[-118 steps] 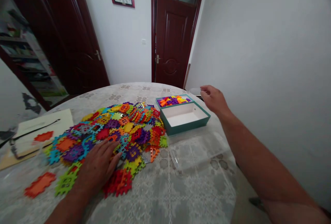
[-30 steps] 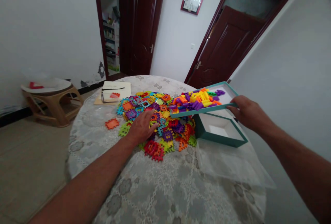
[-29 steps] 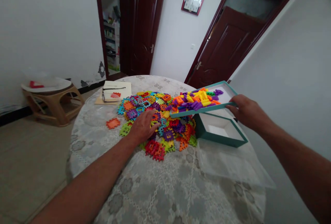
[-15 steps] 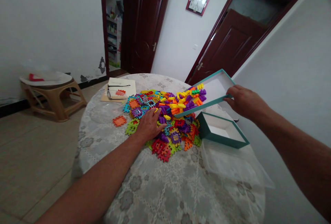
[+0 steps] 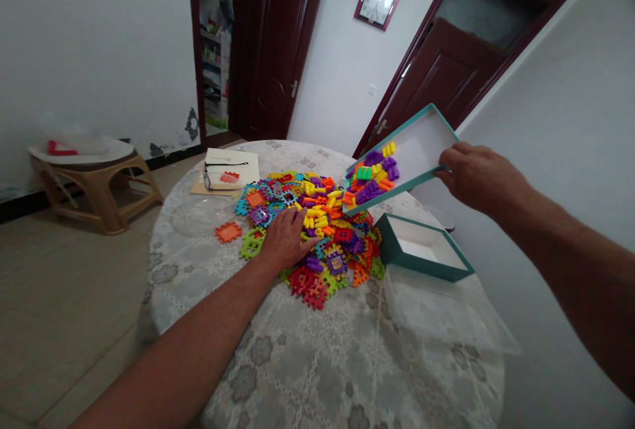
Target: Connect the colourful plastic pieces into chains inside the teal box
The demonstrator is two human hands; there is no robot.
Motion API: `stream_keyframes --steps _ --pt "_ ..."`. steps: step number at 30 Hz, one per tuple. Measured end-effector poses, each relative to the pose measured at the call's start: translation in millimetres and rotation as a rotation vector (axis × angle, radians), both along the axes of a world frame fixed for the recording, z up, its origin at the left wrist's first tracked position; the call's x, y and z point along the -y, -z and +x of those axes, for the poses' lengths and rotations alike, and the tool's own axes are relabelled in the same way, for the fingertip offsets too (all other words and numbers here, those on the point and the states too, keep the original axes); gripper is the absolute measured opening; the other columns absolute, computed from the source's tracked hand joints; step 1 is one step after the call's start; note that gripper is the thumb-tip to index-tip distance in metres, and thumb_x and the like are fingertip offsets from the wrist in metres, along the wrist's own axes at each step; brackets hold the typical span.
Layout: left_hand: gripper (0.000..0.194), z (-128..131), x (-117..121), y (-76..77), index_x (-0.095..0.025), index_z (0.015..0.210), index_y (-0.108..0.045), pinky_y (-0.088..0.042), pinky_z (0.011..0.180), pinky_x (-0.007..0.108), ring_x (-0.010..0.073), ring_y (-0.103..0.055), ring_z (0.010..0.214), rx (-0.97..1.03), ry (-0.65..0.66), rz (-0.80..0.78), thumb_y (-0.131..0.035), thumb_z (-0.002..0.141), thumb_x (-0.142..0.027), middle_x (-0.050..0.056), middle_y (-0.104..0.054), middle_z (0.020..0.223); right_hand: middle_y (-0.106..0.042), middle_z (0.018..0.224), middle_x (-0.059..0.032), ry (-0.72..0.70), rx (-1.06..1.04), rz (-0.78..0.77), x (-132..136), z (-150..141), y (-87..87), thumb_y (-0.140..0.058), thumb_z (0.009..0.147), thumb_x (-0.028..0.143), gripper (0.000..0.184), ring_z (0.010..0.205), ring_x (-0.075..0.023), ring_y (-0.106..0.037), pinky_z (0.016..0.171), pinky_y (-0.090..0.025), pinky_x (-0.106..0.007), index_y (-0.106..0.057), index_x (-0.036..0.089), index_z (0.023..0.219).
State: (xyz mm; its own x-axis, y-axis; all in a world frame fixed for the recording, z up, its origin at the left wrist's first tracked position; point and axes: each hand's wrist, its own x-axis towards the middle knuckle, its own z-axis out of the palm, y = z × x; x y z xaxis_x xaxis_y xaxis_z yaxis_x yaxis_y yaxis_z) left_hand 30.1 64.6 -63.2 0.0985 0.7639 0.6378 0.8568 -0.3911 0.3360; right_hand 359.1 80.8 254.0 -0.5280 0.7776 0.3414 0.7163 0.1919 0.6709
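Observation:
My right hand [image 5: 466, 168] grips the near right corner of a teal box lid [image 5: 426, 135] with a white inside. The lid is held tilted above the table, its low end toward the heap. Purple, yellow, orange and green plastic pieces [image 5: 372, 174] lie in that low end. Below and to the left spreads a heap of colourful plastic building pieces [image 5: 335, 260], with more yellow and orange ones on top. My left hand [image 5: 285, 237] rests on the heap's near left side, fingers spread; no piece is visibly held in it.
A teal box [image 5: 429, 250] stands right of the heap, beside a clear plastic cover [image 5: 441, 310]. Eyeglasses [image 5: 225, 164] lie on a notebook [image 5: 248, 159] at the back left. One orange square piece [image 5: 228, 232] lies apart. A tan stool [image 5: 104, 184] stands left of the round table [image 5: 292, 376].
My right hand has lifted the lid up and to the right. Several pieces have slid from it onto the heap. My left hand stays almost where it was.

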Motion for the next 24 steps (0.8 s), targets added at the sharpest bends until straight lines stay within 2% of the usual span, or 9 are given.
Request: stream_keyframes --steps 6,11,15,22,24 --pt "0.084 0 -2 4.8 -0.016 0.155 -0.044 -0.04 0.123 0.062 0.0423 -0.047 0.146 0.007 -0.03 0.01 -0.074 0.091 -0.06 0.025 -0.051 0.155 -0.066 0.101 -0.0135 -0.018 0.077 0.093 19 -22 -10.8 -0.055 0.103 0.03 0.018 0.082 -0.0245 -0.058 0.07 -0.04 -0.036 -0.065 0.016 0.096" --pt "0.086 0 -1 4.4 -0.013 0.155 -0.044 -0.038 0.123 0.06 0.0438 -0.047 0.145 -0.006 -0.086 -0.005 -0.074 0.09 -0.061 0.027 -0.052 0.153 -0.065 0.094 -0.015 -0.051 0.125 -0.007 8 -32 7.3 -0.057 0.1 0.026 0.017 0.08 -0.0258 -0.056 0.076 -0.041 -0.04 -0.068 0.017 0.091" --pt "0.083 -1 1 1.7 -0.015 0.154 -0.045 -0.04 0.122 0.059 0.0419 -0.049 0.144 -0.014 -0.111 -0.015 -0.074 0.09 -0.06 0.024 -0.054 0.152 -0.066 0.096 -0.0142 -0.032 0.125 0.005 0 -30 20.9 -0.056 0.102 0.027 0.02 0.077 -0.0241 -0.054 0.076 -0.04 -0.039 -0.07 0.015 0.093" --pt "0.083 0 1 1.4 -0.013 0.153 -0.047 -0.038 0.124 0.058 0.0412 -0.048 0.146 -0.058 -0.143 -0.06 -0.073 0.091 -0.061 0.025 -0.053 0.155 -0.066 0.099 -0.0143 -0.022 0.154 0.146 23 -26 4.8 -0.051 0.107 0.027 0.026 0.079 -0.0227 -0.049 0.074 -0.035 -0.037 -0.069 0.014 0.096" --pt "0.083 1 1 1.0 -0.014 0.154 -0.047 -0.037 0.125 0.058 0.0414 -0.047 0.147 -0.065 -0.147 -0.059 -0.072 0.091 -0.061 0.025 -0.052 0.156 -0.066 0.099 -0.0147 -0.009 0.16 0.168 26 -23 4.7 -0.051 0.108 0.028 0.027 0.082 -0.024 -0.05 0.074 -0.035 -0.037 -0.07 0.013 0.096"
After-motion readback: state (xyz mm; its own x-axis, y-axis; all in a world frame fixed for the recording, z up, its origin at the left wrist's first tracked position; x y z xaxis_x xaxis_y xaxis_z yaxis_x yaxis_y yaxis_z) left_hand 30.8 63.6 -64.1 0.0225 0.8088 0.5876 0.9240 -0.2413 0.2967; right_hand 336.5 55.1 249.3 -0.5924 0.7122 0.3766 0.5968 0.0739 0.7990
